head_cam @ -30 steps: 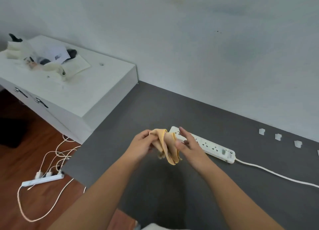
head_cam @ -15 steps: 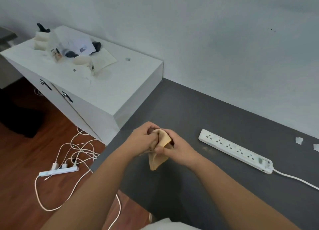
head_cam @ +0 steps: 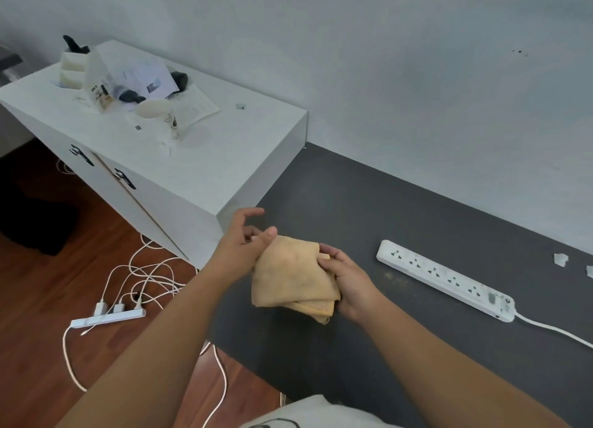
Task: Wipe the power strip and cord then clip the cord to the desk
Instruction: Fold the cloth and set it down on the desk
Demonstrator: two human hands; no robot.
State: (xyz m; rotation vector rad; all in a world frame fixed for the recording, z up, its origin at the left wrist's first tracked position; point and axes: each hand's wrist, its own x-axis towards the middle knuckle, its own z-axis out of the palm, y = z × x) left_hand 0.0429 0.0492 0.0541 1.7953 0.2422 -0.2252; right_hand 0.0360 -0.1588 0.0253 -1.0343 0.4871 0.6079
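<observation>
A white power strip [head_cam: 446, 280] lies on the dark grey desk [head_cam: 369, 209], and its white cord [head_cam: 552, 329] runs off to the right. I hold a folded yellow cloth [head_cam: 293, 275] above the desk's left part, well left of the strip. My right hand [head_cam: 348, 281] grips the cloth's right side. My left hand [head_cam: 242, 246] touches its upper left edge with the fingers loosely spread. Two small white cord clips [head_cam: 561, 258] sit near the right edge, close to the wall.
A white cabinet [head_cam: 179, 158] with papers, a cup and small items stands left of the desk. On the wooden floor below lies a second power strip [head_cam: 107, 318] with chargers and tangled white cables. A pale wall runs behind the desk.
The cloth was bunched between both hands and is now spread into a flatter fold. My left hand has opened. The view has shifted left, so the strip sits farther right.
</observation>
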